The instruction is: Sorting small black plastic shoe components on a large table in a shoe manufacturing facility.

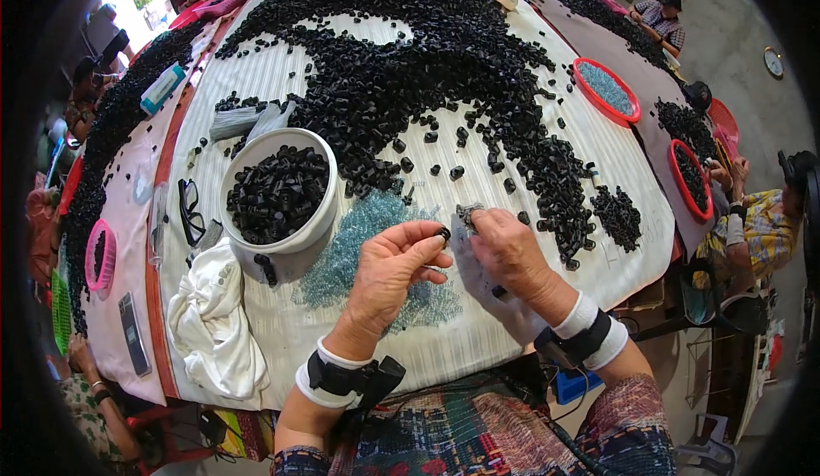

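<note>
My left hand [395,269] pinches a small black plastic cap [443,233] between thumb and forefinger, a little above the table. Beside it, my right hand [512,252] is closed, its fingertips at a small greyish clump [467,212] whose kind I cannot make out. Under and left of my left hand spreads a heap of small pale blue, spring-like pieces [367,224]. Beyond both hands lies a wide pile of loose black plastic caps [410,75]. A white bucket [323,207], filled with more black caps, stands left of the blue heap.
Left of the bucket lie black-framed glasses [191,211] and a white cloth [215,327]. A pile of small black pieces [617,218] is at right. A red basket [630,116] holds blue pieces. Several people work at neighbouring tables, with a phone [133,333] on the left one.
</note>
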Demonstrator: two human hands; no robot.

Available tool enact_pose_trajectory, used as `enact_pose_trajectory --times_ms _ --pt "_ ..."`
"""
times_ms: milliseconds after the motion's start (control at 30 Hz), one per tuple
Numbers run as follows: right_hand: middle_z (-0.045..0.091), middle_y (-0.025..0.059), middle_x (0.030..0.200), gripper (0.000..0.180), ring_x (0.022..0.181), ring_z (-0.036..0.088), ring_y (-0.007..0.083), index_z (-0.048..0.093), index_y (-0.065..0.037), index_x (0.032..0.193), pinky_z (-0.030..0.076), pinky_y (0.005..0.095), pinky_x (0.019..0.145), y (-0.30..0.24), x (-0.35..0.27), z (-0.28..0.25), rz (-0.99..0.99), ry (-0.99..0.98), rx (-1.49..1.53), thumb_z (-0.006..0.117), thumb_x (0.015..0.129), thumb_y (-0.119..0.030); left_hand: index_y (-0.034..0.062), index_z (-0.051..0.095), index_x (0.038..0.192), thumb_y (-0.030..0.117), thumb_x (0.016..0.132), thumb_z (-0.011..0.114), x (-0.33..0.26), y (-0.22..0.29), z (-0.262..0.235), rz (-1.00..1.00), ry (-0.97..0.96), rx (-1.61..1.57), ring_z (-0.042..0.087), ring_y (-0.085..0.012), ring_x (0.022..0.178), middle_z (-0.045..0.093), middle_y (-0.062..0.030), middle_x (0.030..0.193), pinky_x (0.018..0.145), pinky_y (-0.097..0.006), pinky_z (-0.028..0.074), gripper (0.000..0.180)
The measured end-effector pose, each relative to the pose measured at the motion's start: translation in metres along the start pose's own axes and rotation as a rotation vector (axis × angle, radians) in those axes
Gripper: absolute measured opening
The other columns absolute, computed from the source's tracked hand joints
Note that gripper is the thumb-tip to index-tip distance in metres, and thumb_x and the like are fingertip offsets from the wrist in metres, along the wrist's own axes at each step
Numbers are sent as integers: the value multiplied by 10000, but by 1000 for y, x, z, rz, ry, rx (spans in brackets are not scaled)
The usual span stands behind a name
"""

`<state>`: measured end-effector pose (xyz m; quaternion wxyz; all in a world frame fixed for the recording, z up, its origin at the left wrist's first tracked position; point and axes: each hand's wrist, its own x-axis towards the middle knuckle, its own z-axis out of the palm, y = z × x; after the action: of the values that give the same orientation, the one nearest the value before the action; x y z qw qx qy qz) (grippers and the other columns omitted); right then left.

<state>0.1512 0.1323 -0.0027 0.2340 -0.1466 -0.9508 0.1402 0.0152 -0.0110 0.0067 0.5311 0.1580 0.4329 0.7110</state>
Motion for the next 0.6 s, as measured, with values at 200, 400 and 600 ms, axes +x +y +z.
enact_pose_trajectory --times_ms 200,400,600 --pt "547 139 829 211 777 575 335 513 -43 931 488 415 637 -5 -2 5 92 -66 -46 604 741 -38 -31 590 1055 61 877 611 0 -3 1 1 -38 2 671 -170 735 662 -123 921 561 -247 574 201" --pt "596 41 823 282 694 580 65 523 -26 1093 483 213 614 -16 7 -16 343 86 665 569 818 18 -32 589 1062 56 866 625 0 -4 0 31 -39 68 672 -169 754 665 -120 926 572 -238 571 218" --pt "598 35 878 330 797 599 86 496 -21 1119 505 235 685 -43 18 -30 342 145 935 610 813 26 -47 593 1059 82 855 653 -3 0 3 47 -54 63 663 -156 781 663 -98 900 598 -219 550 248"
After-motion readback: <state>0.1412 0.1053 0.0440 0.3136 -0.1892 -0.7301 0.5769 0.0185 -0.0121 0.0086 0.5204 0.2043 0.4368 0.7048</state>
